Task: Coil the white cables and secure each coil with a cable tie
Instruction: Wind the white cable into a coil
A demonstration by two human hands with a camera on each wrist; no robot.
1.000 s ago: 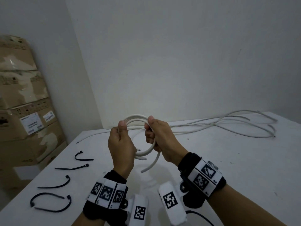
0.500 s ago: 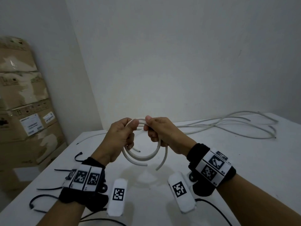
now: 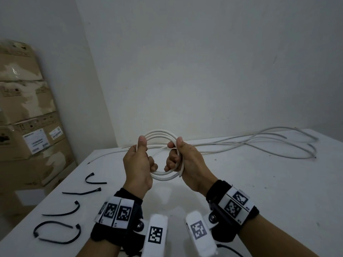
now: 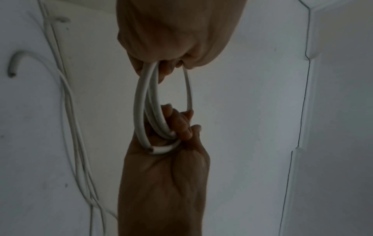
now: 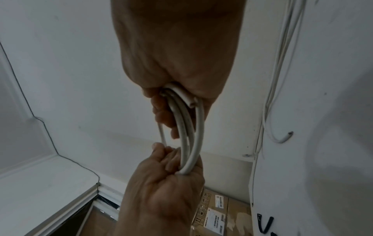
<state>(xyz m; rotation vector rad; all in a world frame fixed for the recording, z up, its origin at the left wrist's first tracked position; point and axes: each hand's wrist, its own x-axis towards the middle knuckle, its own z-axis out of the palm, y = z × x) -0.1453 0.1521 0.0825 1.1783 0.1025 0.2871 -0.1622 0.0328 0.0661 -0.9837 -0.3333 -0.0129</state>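
A small coil of white cable (image 3: 160, 134) hangs upright in the air over the white table (image 3: 250, 191). My left hand (image 3: 142, 156) grips its left side, thumb pressed on the top strands. My right hand (image 3: 181, 158) grips the right side, fingers curled through the loop. The cable's cut end (image 3: 180, 175) lies against the right palm. In the left wrist view the coil (image 4: 141, 103) runs from my left hand (image 4: 171, 39) down to the right one. In the right wrist view the coil (image 5: 194, 135) shows the cut end (image 5: 191, 103) under my right hand (image 5: 177, 47).
More loose white cables (image 3: 259, 144) sprawl across the back right of the table. Several black cable ties (image 3: 81, 192) lie along the table's left edge. Stacked cardboard boxes (image 3: 27, 130) stand beyond that edge, against the wall.
The loose tail that dangled below the coil is now drawn in against my right hand. My left hand has turned back upright on the coil's left side, and the loops look rounder.
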